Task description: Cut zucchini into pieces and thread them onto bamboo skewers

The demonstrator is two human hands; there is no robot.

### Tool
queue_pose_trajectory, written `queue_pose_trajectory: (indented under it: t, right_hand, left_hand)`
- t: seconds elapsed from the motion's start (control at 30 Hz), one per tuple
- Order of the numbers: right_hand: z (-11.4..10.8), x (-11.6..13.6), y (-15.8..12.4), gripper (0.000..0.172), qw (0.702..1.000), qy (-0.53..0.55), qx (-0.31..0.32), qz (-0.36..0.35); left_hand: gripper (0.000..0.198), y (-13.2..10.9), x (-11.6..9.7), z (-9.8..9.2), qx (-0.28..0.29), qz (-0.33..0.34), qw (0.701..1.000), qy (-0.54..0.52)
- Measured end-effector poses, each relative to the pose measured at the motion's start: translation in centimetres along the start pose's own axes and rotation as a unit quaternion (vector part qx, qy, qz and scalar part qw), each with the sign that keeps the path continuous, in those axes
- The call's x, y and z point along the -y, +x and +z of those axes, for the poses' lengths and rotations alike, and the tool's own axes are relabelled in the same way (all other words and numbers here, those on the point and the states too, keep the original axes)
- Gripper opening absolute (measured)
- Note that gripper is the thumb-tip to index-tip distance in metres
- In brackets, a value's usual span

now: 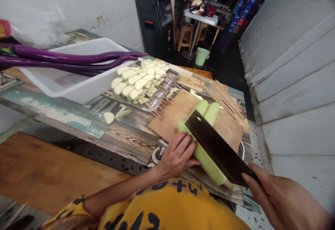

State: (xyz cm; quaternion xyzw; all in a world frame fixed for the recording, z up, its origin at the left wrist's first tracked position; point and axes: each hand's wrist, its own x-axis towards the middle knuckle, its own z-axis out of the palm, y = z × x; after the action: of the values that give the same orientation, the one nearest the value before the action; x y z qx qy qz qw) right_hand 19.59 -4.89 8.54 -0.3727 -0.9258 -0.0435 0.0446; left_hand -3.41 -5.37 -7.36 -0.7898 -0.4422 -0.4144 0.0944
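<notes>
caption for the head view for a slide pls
Left hand steadies a long pale green vegetable on a wooden cutting board while the right hand holds a dark steel cleaver across it

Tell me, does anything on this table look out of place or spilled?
One stray slice lies alone on the table, left of the cutting board, apart from the skewered slices. The left hand holds a pale green vegetable and the right hand a cleaver; nothing looks spilled.

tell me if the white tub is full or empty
Looks empty: the white tub shows a bare floor; the purple eggplants lie across its rim.
</notes>
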Motion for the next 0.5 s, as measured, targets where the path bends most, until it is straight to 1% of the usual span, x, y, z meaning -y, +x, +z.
queue_pose_trajectory:
  t: [0.13,0.3,0.43,0.5]
  right_hand:
    - [0.07,0.07,0.06,0.027,1.000,-0.015,-0.007,-0.012]
    - [0.16,0.06,-0.01,0.027,0.999,-0.025,0.020,-0.009]
    - [0.27,0.00,0.14,0.031,1.000,-0.023,0.002,-0.017]
    - [0.32,-0.06,0.29,0.031,0.999,-0.027,0.003,-0.020]
  left_hand:
    - [0.062,0.03,0.10,0.15,0.001,0.005,1.000,0.001]
    - [0.059,0.05,0.14,0.31,-0.013,0.006,1.000,-0.004]
    - [0.058,0.05,0.05,0.39,-0.021,0.006,1.000,-0.007]
    - [0.058,0.06,0.02,0.42,-0.022,0.005,1.000,-0.008]
